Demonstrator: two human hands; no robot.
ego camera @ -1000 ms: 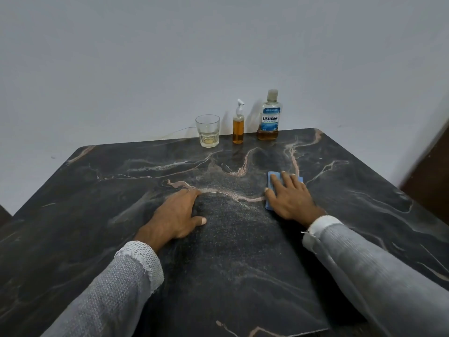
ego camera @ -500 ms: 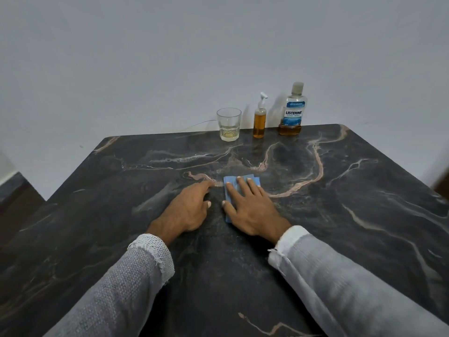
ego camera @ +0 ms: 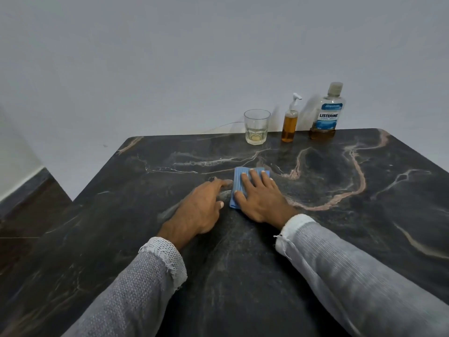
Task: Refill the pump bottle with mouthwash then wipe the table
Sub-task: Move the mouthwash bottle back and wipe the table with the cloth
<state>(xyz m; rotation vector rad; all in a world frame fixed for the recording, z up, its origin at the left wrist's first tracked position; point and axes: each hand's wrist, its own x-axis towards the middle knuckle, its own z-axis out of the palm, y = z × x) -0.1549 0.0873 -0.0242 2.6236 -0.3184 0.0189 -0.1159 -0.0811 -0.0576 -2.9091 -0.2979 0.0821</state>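
I'm pressing my right hand (ego camera: pixel 261 199) flat, fingers spread, on the blue cloth (ego camera: pixel 239 183) mid-worktop (ego camera: pixel 364 227); my left hand (ego camera: pixel 199 210) is resting released beside it. The pump bottle (ego camera: pixel 289 125) is standing at the far edge.

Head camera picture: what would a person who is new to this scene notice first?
First, two hands at the middle of the dark marble table: the right hand presses flat on a blue cloth, and the left hand rests beside it. Next, along the far edge by the wall, a glass, an amber pump bottle and a Listerine bottle stand in a row.
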